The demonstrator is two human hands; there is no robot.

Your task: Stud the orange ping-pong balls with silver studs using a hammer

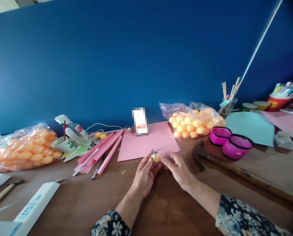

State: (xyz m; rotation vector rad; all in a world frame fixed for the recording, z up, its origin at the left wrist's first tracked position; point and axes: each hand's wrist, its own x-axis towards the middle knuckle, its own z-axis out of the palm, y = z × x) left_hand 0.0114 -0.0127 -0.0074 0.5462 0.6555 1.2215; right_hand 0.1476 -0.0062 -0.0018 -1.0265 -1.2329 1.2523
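Ball (156, 157) at the six o'clock edge of the pink paper (146, 144), grasped by left hand (145, 171); right hand's (179, 167) fingers: cannot tell. Probably light, slick, dentable: cradle its sides.

Brown tabletop (82, 200) with pink sheet (146, 144), hammer (234, 168), power strip (37, 205)

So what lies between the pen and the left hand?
In the head view, a pink strip lies beside the pen; from there to the left hand it is brown tabletop with a small yellow fleck.
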